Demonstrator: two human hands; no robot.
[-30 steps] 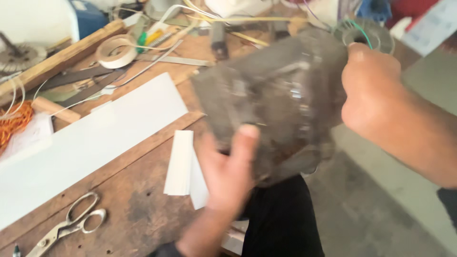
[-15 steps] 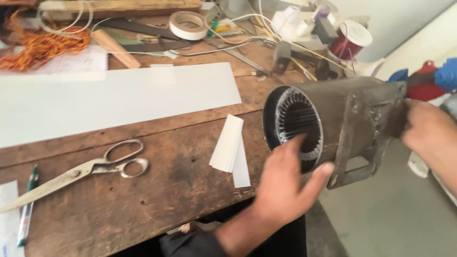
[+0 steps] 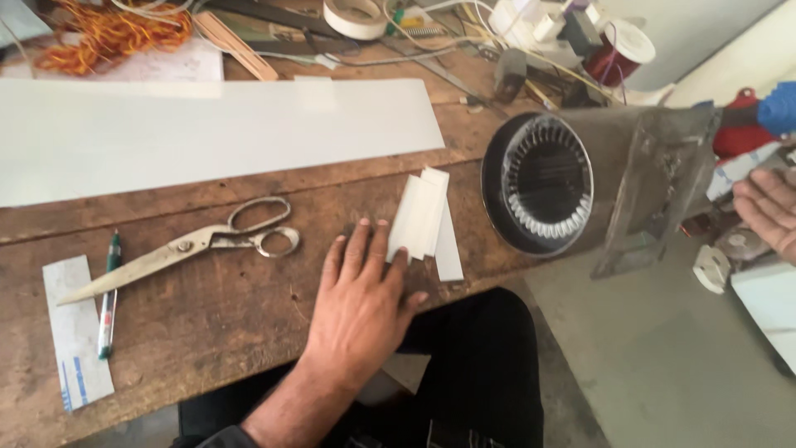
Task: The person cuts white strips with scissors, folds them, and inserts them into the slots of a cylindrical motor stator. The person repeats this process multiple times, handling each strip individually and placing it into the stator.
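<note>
My left hand (image 3: 361, 311) lies flat on the brown wooden table (image 3: 207, 323), palm down, its fingertips on a small stack of white paper strips (image 3: 423, 217). A grey metal motor stator (image 3: 572, 182) with a slotted round opening and a flat mounting bracket sits at the table's right end. My right hand (image 3: 767, 207) is at the frame's right edge, palm showing and fingers apart, a little beyond the bracket and not touching it.
Steel scissors (image 3: 199, 245) lie left of my hand. Beyond them are a green pen (image 3: 108, 290) and a small paper piece (image 3: 75, 332). A long white sheet (image 3: 207, 133) crosses the table. At the back are orange wire (image 3: 108, 29), a tape roll (image 3: 356, 17) and a copper-wire spool (image 3: 618, 54).
Both hands have let go of the stator, which now rests at the table's right end. My left hand has dropped onto the table by the paper strips. My right hand has drawn back.
</note>
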